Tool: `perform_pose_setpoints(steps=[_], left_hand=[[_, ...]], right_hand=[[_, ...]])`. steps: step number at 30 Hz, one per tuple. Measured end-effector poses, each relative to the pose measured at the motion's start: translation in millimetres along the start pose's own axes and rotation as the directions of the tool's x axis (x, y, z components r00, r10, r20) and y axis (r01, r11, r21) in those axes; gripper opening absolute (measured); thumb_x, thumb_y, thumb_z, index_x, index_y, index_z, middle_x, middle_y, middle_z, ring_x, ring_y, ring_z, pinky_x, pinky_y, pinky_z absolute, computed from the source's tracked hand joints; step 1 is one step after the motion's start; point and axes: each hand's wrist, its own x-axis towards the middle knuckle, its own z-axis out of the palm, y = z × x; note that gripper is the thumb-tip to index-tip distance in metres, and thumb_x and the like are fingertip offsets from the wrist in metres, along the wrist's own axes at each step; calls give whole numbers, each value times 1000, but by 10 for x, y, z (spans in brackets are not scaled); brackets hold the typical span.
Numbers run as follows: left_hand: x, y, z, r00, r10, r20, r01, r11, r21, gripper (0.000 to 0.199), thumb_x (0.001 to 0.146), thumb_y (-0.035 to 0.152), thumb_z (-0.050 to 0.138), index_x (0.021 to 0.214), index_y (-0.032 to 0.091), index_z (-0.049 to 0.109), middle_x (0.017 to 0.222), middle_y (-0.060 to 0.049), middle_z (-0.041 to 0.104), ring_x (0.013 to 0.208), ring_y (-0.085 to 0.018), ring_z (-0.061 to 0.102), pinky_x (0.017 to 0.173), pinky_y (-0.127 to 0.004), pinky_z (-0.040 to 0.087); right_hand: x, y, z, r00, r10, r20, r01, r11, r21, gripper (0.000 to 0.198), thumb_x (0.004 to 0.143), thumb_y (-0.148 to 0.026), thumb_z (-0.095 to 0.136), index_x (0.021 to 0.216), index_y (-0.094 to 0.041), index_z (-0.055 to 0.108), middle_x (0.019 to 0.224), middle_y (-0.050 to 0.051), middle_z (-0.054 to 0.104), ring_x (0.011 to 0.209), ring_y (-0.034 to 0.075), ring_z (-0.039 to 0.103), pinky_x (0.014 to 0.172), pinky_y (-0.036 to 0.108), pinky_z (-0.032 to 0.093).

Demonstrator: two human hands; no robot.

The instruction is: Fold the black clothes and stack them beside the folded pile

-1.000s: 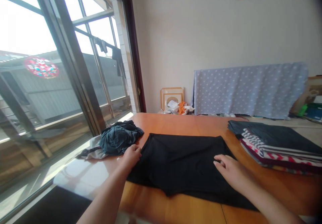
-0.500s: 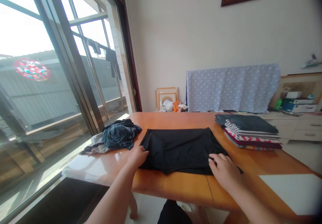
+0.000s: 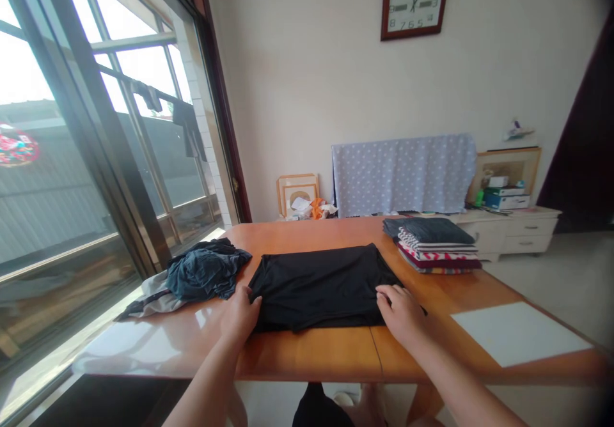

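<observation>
A black garment (image 3: 316, 286) lies spread flat in a wide folded shape on the wooden table; its exact kind cannot be told. At its left edge, my left hand (image 3: 241, 312) is closed, with thumb and fingers pinching the fabric. My right hand (image 3: 401, 312) grips the right edge, its fingers curled over the cloth. A small black corner pokes out beyond my right wrist. The fabric shows slight wrinkles, and its near edge is uneven.
A crumpled heap of dark and grey clothes (image 3: 204, 270) sits at the table's left. To the right stands a stack of folded clothes (image 3: 436, 245), and nearer lies a white sheet (image 3: 520, 332). The wooden table (image 3: 307, 360) has its front edge close to me.
The camera view has turned right and tilted up, so the whole clock now shows. Both hands stay on the garment's side edges, and the garment keeps its shape.
</observation>
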Motion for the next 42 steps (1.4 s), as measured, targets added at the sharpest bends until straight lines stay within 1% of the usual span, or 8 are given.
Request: perform_pose_setpoints(steps=[5, 9, 13, 18, 23, 27, 34, 42], left_hand=[[-120, 69, -2, 985, 101, -136, -73, 978, 197, 47, 92, 50, 45, 125, 19, 56, 115, -15, 65, 105, -32, 63, 88, -39, 46], [-251, 201, 38, 924, 345, -167, -312, 930, 194, 39, 96, 46, 36, 108, 22, 65, 109, -10, 67, 104, -28, 62, 94, -37, 43], [-358, 279, 157, 905, 424, -23, -418, 899, 127, 39, 95, 49, 39, 105, 25, 68, 105, -7, 68, 97, -27, 62, 85, -36, 45], [-350, 258, 225, 933, 350, 84, -358, 925, 124, 35, 89, 49, 46, 104, 26, 69, 114, -7, 66, 103, -30, 61, 83, -38, 45], [-347, 293, 167, 936, 335, 107, -347, 930, 118, 34, 88, 47, 45, 101, 26, 69, 114, -7, 66, 105, -30, 60, 85, -39, 44], [-363, 315, 152, 941, 317, 117, -330, 937, 117, 34, 89, 47, 44, 100, 26, 68, 114, -6, 66, 104, -30, 61, 84, -40, 45], [-362, 317, 146, 945, 302, 121, -314, 944, 98, 34, 88, 47, 44, 100, 26, 68, 116, -7, 67, 107, -31, 61, 84, -40, 46], [-355, 326, 140, 948, 292, 126, -307, 944, 119, 35, 88, 47, 43, 99, 28, 70, 116, -6, 66, 104, -30, 61, 82, -40, 45]], right_hand=[[33, 291, -212, 927, 326, -184, -270, 923, 274, 37, 90, -37, 43, 112, -20, 67, 110, 8, 73, 99, 23, 66, 86, 32, 49], [34, 577, -430, 868, 454, -202, -400, 880, 258, 34, 88, -38, 46, 108, -21, 67, 105, 8, 74, 96, 24, 67, 83, 33, 48], [58, 549, -520, 886, 455, -91, -437, 884, 167, 26, 87, -33, 48, 101, -25, 68, 95, 4, 75, 86, 21, 67, 75, 29, 45], [120, 270, -485, 928, 357, 106, -356, 934, -32, 16, 84, -25, 53, 90, -27, 67, 85, 0, 73, 81, 17, 64, 67, 25, 37], [228, 83, -432, 930, 364, 48, -350, 919, -183, 15, 89, -27, 51, 92, -27, 65, 92, 1, 71, 84, 17, 62, 66, 25, 32], [344, 52, -376, 926, 365, 95, -329, 904, -272, 16, 90, -31, 52, 92, -24, 66, 100, 6, 69, 90, 20, 63, 70, 28, 36], [443, 175, -363, 890, 432, 147, -393, 889, -234, 9, 81, -27, 59, 80, -23, 67, 91, 5, 72, 85, 21, 65, 68, 27, 39], [300, 391, -558, 852, 505, 138, -486, 861, -151, 30, 88, -43, 47, 77, -24, 68, 78, 2, 72, 71, 18, 64, 57, 25, 36]])
